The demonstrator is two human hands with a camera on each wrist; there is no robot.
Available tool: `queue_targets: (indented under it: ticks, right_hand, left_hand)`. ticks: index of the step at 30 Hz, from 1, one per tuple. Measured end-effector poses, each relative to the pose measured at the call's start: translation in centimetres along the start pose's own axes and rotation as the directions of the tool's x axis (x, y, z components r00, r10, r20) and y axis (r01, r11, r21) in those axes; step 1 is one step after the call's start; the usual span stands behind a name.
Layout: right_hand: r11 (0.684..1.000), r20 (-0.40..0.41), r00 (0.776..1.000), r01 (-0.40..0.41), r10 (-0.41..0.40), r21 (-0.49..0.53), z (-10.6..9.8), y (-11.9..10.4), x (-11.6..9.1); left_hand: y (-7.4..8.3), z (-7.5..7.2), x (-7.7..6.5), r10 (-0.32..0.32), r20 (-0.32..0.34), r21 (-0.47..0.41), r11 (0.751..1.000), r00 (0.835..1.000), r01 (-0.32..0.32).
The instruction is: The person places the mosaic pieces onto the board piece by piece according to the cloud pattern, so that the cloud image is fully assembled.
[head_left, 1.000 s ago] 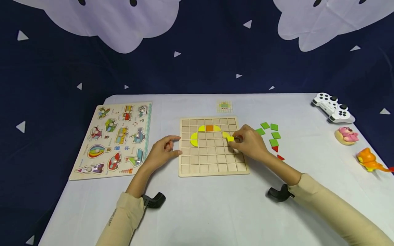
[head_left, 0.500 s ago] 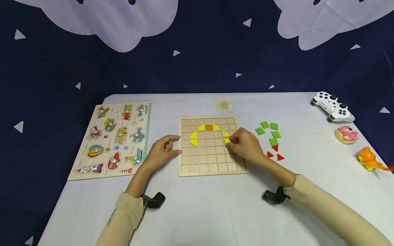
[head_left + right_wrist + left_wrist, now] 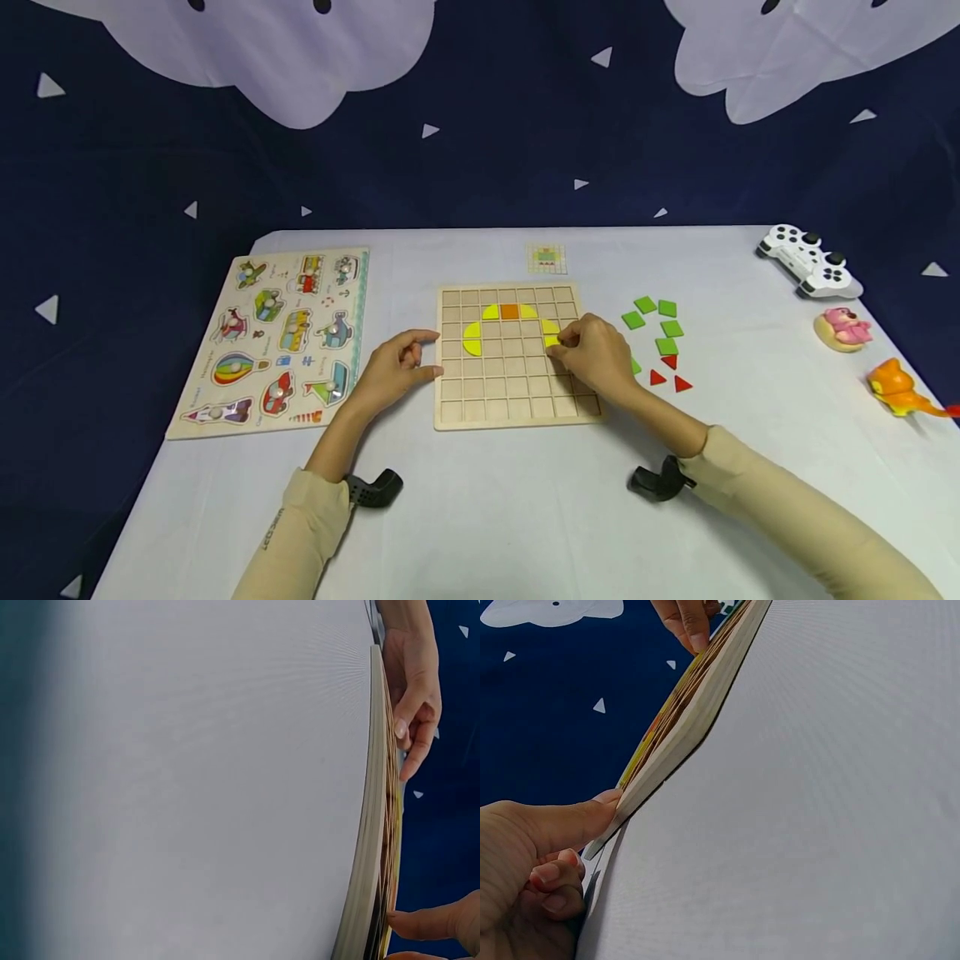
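The left hand (image 3: 394, 365), unclenched, touches the grid board (image 3: 516, 387), likely steadying it while the right hand (image 3: 600, 354) pinches a yellow piece (image 3: 551, 340)

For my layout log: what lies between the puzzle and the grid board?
In the head view, white cloth and the left hand, its fingers touching the edge of the board.

Beige sleeves (image 3: 802, 508), black wrist brackets (image 3: 379, 489)

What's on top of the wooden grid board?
An orange square and six yellow rounded pieces are on the board. The right hand partly covers one and hides part of the board's right side, so I can't see what's there.
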State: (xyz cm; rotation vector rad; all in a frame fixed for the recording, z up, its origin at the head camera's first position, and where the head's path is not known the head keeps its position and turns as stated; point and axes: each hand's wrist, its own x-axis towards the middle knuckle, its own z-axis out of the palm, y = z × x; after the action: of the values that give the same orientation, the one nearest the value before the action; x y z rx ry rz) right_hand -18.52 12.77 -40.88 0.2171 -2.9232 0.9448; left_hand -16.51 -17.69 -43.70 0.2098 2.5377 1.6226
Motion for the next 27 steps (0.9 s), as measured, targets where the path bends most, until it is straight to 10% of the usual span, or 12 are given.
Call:
queue_targets:
  ticks: [17,27]
  right_hand:
    - [0.998,-0.019,0.998,0.055,-0.055,0.014,-2.1,1.3,0.2]
    - [0.993,-0.022,0.998,-0.059,0.057,-0.103,-5.7,5.3,1.1]
  left_hand:
    - [-0.2,0.2,-0.1,0.012,0.002,0.005,1.0,1.0,-0.012]
    - [-0.2,0.0,-0.1,0.015,0.002,0.013,1.0,1.0,-0.015]
